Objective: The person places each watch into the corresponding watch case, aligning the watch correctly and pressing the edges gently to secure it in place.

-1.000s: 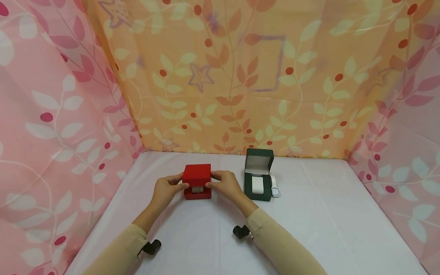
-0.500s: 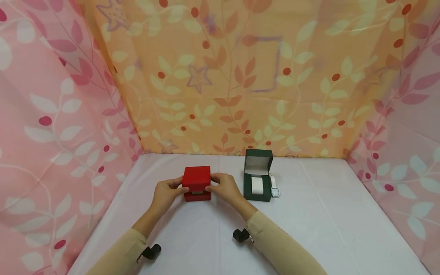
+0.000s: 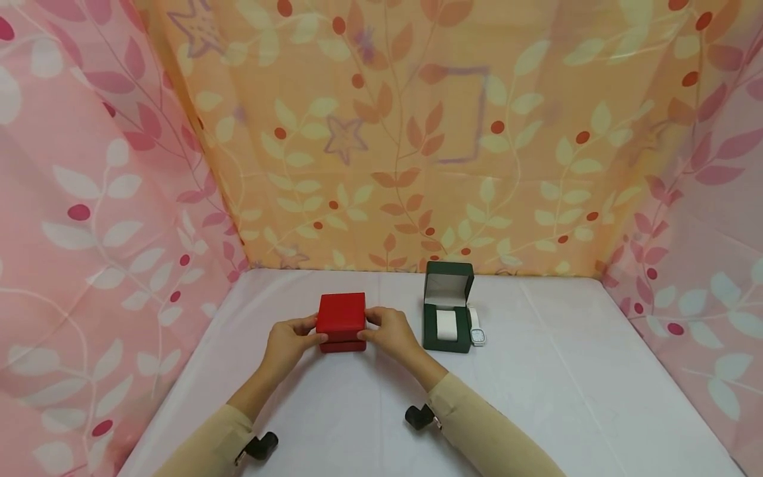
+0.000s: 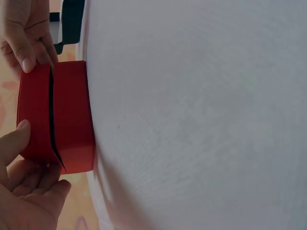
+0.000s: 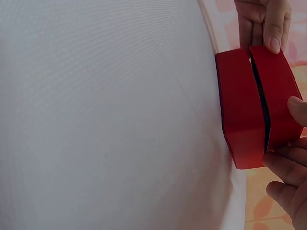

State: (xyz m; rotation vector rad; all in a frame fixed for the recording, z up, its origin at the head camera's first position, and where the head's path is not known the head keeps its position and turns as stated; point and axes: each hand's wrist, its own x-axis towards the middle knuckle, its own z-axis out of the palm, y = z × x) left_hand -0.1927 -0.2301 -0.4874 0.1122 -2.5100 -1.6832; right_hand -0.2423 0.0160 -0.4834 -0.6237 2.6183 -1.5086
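Observation:
A red watch box (image 3: pixel 341 315) stands on the white-covered table, its lid lowered almost fully. A thin dark gap shows between the lid (image 4: pixel 36 105) and the base (image 4: pixel 72 115). My left hand (image 3: pixel 289 344) grips the lid's left side, thumb at the front corner and fingers along the side. On the opposite side my right hand (image 3: pixel 390 331) holds the lid the same way, thumb in front. The inside of the box is hidden. To the right, a green watch box (image 3: pixel 447 268) stands with its lid up and a white cushion (image 3: pixel 446 325) inside.
A white-strapped watch (image 3: pixel 478 336) lies against the green box's right side. Floral cloth walls (image 3: pixel 381 165) enclose the table at the back and both sides. A small black camera (image 3: pixel 262 446) sits at each wrist.
Both hands have lowered the red lid, narrowing the front opening to a thin slit. The pale item seen inside earlier is now covered. The green box and the watch have stayed put.

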